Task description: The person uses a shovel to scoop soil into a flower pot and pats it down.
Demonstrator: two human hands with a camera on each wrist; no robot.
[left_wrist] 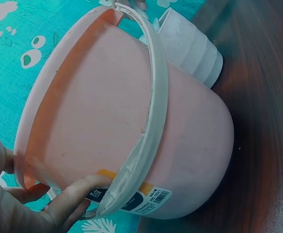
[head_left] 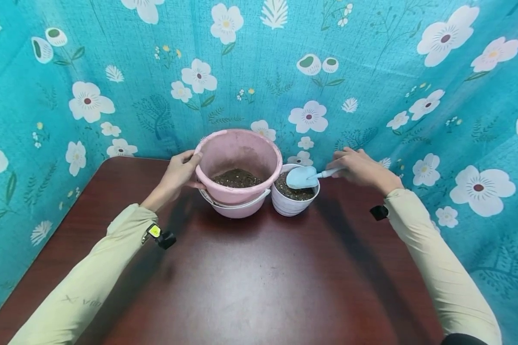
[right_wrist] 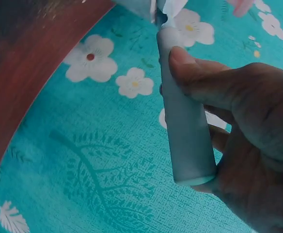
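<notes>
A pink bucket (head_left: pixel 241 147) with a white handle (left_wrist: pixel 159 92) stands on the table with dark soil (head_left: pixel 238 178) in its bottom. My left hand (head_left: pixel 179 175) grips its rim at the left, thumb over the edge and fingers outside by the label (left_wrist: pixel 153 200). Close against the bucket's right side is a white ribbed pot (head_left: pixel 290 206), filled with soil (head_left: pixel 300 193). Over the pot's mouth lies the light blue blade of a trowel (head_left: pixel 301 177). My right hand (head_left: pixel 358 165) holds the trowel by its thick handle (right_wrist: pixel 187 121), thumb along the top.
The dark red-brown table (head_left: pixel 259 278) stretches toward me from the bucket and pot. Right behind them hangs a turquoise curtain (head_left: pixel 259 72) with white flowers, which also runs along both sides of the table.
</notes>
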